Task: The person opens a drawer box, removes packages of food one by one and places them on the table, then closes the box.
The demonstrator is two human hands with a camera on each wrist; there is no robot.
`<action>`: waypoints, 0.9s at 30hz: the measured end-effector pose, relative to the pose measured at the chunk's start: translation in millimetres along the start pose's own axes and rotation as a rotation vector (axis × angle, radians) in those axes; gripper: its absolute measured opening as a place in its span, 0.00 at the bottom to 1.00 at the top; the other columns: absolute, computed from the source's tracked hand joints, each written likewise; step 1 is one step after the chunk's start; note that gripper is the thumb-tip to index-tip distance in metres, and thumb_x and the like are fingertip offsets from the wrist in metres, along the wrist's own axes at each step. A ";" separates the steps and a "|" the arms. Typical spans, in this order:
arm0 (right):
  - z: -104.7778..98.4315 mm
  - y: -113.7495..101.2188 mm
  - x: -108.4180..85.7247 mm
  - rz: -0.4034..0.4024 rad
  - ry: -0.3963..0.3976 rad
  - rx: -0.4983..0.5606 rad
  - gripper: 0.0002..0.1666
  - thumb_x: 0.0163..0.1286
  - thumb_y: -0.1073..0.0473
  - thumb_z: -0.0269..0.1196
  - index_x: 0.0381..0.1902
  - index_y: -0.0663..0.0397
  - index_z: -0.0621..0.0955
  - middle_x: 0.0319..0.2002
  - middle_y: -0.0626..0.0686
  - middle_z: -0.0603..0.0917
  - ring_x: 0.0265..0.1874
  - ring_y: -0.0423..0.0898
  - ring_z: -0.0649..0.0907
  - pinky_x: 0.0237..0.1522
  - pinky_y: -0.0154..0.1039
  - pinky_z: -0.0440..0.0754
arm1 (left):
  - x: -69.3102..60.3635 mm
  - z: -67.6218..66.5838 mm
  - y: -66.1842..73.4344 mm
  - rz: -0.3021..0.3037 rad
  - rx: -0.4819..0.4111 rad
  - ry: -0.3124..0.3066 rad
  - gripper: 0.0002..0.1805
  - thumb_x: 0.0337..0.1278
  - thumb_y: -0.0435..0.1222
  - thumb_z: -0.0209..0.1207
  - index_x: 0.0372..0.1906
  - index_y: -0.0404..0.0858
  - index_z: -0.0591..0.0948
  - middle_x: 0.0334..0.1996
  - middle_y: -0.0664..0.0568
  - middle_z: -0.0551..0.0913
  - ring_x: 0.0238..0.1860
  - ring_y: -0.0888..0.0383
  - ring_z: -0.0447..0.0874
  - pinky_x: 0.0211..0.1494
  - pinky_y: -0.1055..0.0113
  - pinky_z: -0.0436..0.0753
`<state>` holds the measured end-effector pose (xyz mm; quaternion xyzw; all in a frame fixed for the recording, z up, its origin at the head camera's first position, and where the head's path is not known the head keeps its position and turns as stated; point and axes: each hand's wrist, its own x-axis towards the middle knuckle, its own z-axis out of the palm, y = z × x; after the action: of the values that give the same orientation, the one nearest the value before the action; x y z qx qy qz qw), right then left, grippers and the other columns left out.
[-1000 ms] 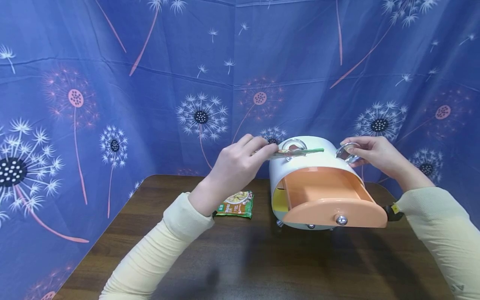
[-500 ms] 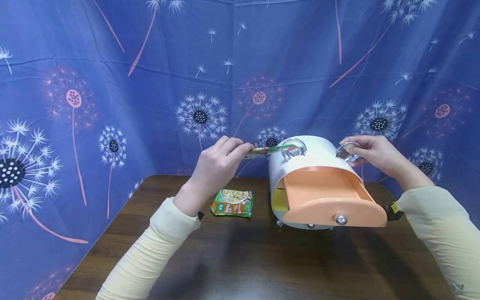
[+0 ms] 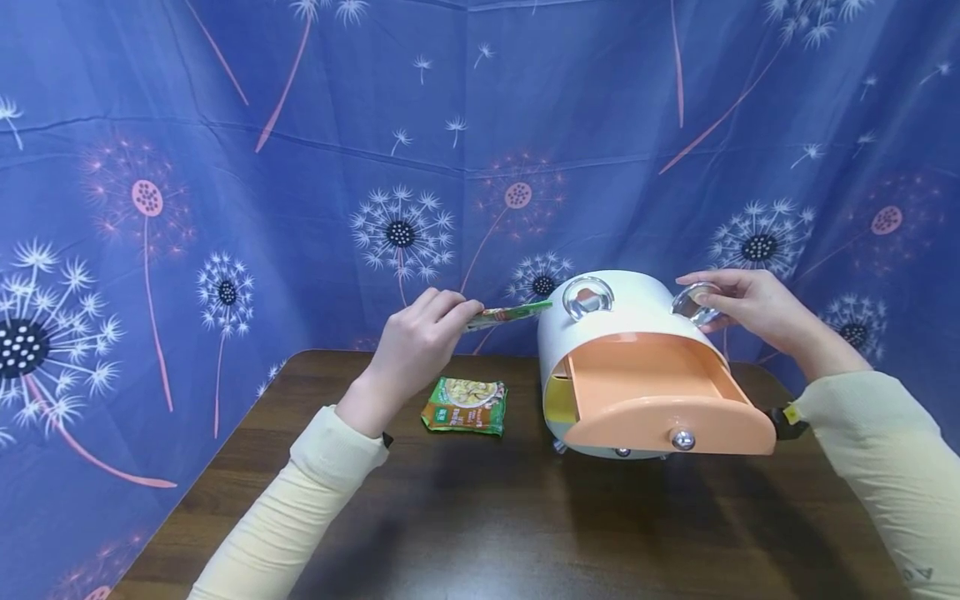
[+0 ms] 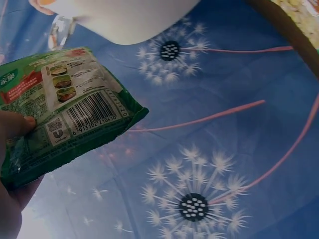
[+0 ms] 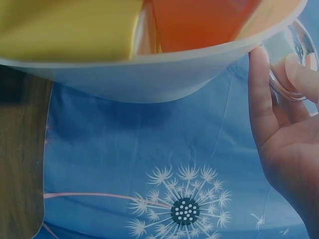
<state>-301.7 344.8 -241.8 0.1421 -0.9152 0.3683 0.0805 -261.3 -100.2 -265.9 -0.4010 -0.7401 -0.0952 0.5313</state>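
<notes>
My left hand (image 3: 420, 337) pinches a green food packet (image 4: 65, 107) by its edge, thumb on the side with the barcode. In the head view this packet is seen nearly edge-on, left of a white rounded drawer box (image 3: 633, 308). On top of the box are two shiny round ear-like pieces. The fingers and thumb of my right hand (image 3: 761, 312) grip the right chrome ear (image 3: 696, 304); the left chrome ear (image 3: 588, 298) is untouched. The box's orange drawer (image 3: 667, 425) is pulled out, with a round silver knob on its front.
A second packet (image 3: 467, 406), green and orange, lies flat on the brown wooden table (image 3: 480, 517), left of the box. A yellow lower drawer (image 3: 559, 400) shows beneath the orange one. Blue dandelion-print cloth (image 3: 315, 208) hangs behind and along the sides.
My left hand has moved left and slightly down with the packet, away from above the box, uncovering the packet on the table. The right hand stays on the right ear.
</notes>
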 end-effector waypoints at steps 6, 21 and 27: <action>-0.4 0.4 0.8 0.034 -0.008 0.002 0.25 0.69 0.51 0.57 0.62 0.51 0.73 0.38 0.37 0.83 0.36 0.37 0.84 0.37 0.37 0.84 | -15.4 4.9 -9.2 -0.023 0.001 -0.027 0.09 0.58 0.26 0.56 0.41 0.39 0.83 0.35 0.50 0.82 0.33 0.55 0.79 0.32 0.65 0.82; -0.7 -2.9 0.5 0.040 -0.002 -0.013 0.26 0.68 0.49 0.57 0.61 0.53 0.73 0.38 0.39 0.84 0.35 0.36 0.84 0.38 0.40 0.84 | -50.0 22.8 -31.7 -0.060 0.027 -0.037 0.08 0.56 0.27 0.58 0.39 0.39 0.83 0.34 0.50 0.82 0.32 0.54 0.78 0.31 0.63 0.81; -1.2 -2.0 -0.7 0.037 0.004 -0.007 0.26 0.69 0.50 0.57 0.61 0.53 0.73 0.37 0.38 0.84 0.35 0.36 0.84 0.37 0.39 0.84 | -61.2 30.7 -38.9 -0.058 0.040 -0.018 0.11 0.49 0.24 0.60 0.38 0.38 0.82 0.33 0.49 0.82 0.32 0.52 0.79 0.31 0.62 0.82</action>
<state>-300.4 344.4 -239.8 0.1242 -0.9188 0.3668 0.0759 -303.2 -138.7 -320.4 -0.3695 -0.7580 -0.0923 0.5295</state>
